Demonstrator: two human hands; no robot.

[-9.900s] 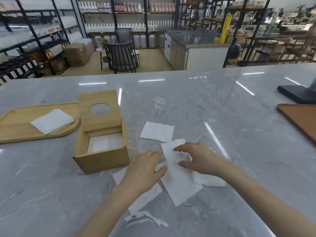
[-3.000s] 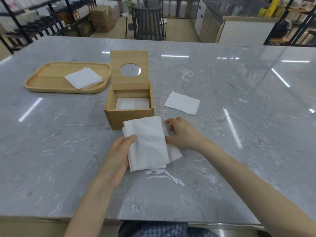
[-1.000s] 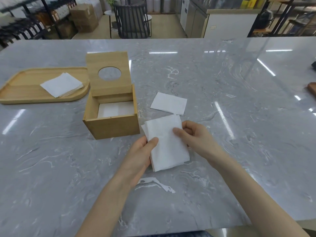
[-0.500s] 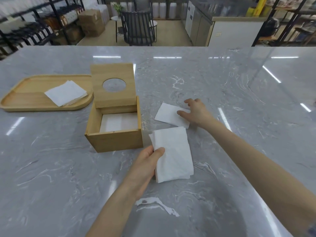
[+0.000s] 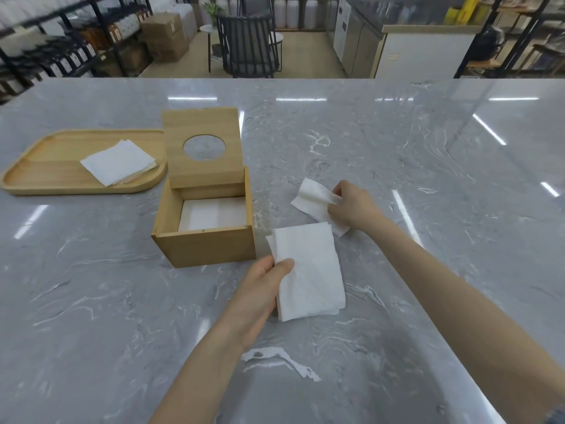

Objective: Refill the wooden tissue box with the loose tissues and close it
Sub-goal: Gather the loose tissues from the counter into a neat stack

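The wooden tissue box [image 5: 205, 246] stands open on the grey marble table, its lid [image 5: 203, 149] with a round hole tipped up at the back. White tissues [image 5: 214, 213] lie inside it. My left hand [image 5: 265, 286] pinches the left edge of a folded stack of tissues [image 5: 310, 275] just right of the box's front corner. My right hand [image 5: 351, 205] grips a single loose tissue [image 5: 315, 198] farther back on the table, lifting its right edge.
A wooden tray [image 5: 46, 162] at the left holds another small stack of tissues [image 5: 117, 162]. The table's far edge borders a black chair [image 5: 249, 45] and shelving beyond.
My right hand has closed on the single tissue and is lifting its edge. The left hand still holds the folded stack in about the same place.
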